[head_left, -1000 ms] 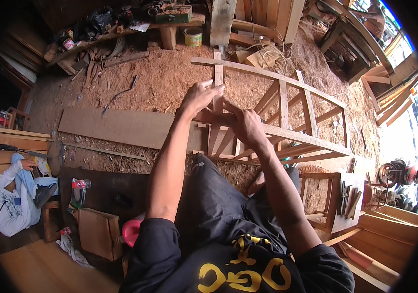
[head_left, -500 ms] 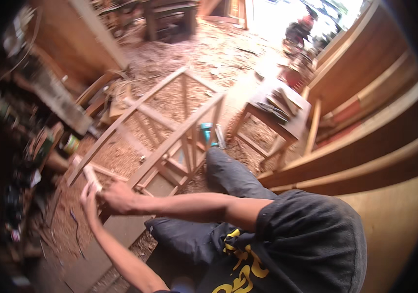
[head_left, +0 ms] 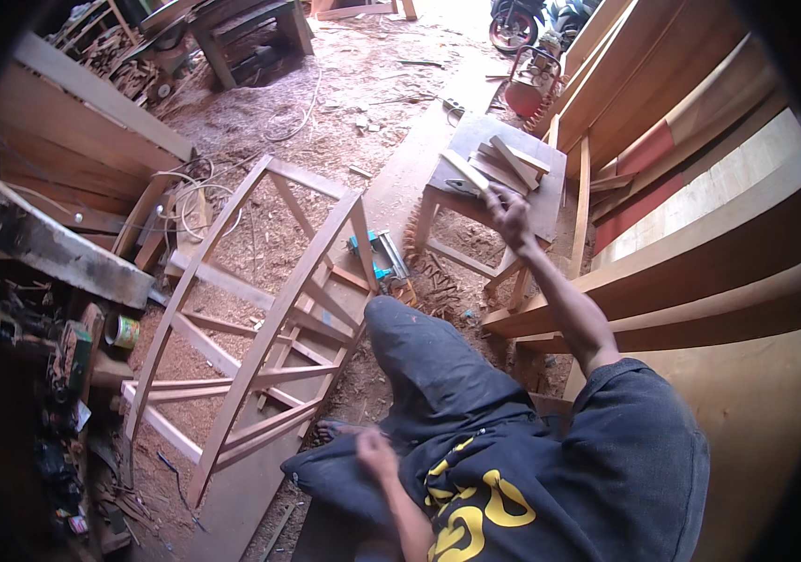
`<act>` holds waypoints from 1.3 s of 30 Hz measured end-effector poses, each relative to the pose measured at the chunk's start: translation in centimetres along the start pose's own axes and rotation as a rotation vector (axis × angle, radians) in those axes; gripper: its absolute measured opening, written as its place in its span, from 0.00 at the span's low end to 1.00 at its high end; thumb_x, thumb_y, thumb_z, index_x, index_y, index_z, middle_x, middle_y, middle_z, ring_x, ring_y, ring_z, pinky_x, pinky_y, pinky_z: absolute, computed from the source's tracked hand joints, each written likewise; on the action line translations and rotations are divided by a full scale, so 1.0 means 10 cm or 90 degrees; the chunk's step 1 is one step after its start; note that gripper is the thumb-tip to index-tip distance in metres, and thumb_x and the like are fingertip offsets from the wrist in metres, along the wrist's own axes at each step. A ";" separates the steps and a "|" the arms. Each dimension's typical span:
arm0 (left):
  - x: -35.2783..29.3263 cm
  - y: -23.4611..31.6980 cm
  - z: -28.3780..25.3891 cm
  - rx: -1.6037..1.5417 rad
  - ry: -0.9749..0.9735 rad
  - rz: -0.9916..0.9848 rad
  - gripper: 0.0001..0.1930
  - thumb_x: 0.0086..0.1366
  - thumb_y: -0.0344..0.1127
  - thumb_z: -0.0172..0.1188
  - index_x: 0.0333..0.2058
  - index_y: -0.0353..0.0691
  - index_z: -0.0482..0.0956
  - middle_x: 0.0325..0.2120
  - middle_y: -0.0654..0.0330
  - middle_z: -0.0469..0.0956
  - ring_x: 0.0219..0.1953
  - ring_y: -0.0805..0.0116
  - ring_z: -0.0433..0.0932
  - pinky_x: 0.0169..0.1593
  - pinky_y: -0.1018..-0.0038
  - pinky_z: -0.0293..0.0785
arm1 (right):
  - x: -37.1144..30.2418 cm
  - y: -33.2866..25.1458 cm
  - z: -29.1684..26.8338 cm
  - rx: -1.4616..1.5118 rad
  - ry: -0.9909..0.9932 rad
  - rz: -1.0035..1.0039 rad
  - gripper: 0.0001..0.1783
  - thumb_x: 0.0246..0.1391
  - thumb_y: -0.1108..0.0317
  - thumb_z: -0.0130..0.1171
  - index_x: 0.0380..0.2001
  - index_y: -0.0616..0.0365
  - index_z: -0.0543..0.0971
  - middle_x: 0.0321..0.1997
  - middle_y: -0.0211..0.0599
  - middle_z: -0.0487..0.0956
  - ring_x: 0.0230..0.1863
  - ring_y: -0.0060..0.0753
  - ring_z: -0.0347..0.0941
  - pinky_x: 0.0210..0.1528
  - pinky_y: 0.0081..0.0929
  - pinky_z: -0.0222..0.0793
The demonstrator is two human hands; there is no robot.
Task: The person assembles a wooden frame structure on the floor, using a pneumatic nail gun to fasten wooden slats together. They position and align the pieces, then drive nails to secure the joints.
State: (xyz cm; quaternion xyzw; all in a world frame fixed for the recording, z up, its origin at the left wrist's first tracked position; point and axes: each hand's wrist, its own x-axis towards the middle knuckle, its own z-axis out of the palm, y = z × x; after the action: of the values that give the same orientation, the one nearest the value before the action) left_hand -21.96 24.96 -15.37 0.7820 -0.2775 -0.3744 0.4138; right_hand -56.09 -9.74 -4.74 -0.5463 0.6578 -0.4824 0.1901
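My right hand (head_left: 510, 217) reaches out over a small wooden stool (head_left: 550, 225) and is closed on one end of a pale wood strip (head_left: 464, 171). Several short wood offcuts (head_left: 513, 167) lie piled on the stool top just beyond the strip, beside a small dark object (head_left: 461, 188). My left hand (head_left: 378, 455) hovers over my lap, slightly blurred, with its fingers curled and nothing visible in them. To the left of my knee, a slatted wooden frame (head_left: 274, 323) with two long curved rails rests on the ground.
A teal and metal tool (head_left: 386, 258) lies between frame and stool. Long boards (head_left: 700, 253) lean along the right side. A red compressor-like machine (head_left: 531, 94) stands beyond the stool. Cables (head_left: 199, 197) and a cluttered bench (head_left: 73, 253) are at the left; shavings cover the ground.
My right hand has moved from the frame's near end across to the stool. My left hand has drawn back from the frame to my lap. The view has shifted.
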 end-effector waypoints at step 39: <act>0.49 -0.70 0.27 -0.186 0.000 -0.198 0.14 0.66 0.36 0.56 0.48 0.36 0.77 0.33 0.56 0.81 0.27 0.70 0.81 0.23 0.75 0.79 | 1.26 1.97 -0.44 -0.624 -0.114 -0.138 0.15 0.55 0.67 0.58 0.42 0.67 0.78 0.38 0.52 0.81 0.42 0.54 0.78 0.44 0.42 0.73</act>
State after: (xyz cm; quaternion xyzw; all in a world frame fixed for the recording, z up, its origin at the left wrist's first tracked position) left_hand -20.50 23.66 -24.17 0.7471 -0.0962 -0.4703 0.4598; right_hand -74.16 -20.44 -15.82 -0.6758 0.7273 -0.0853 -0.0839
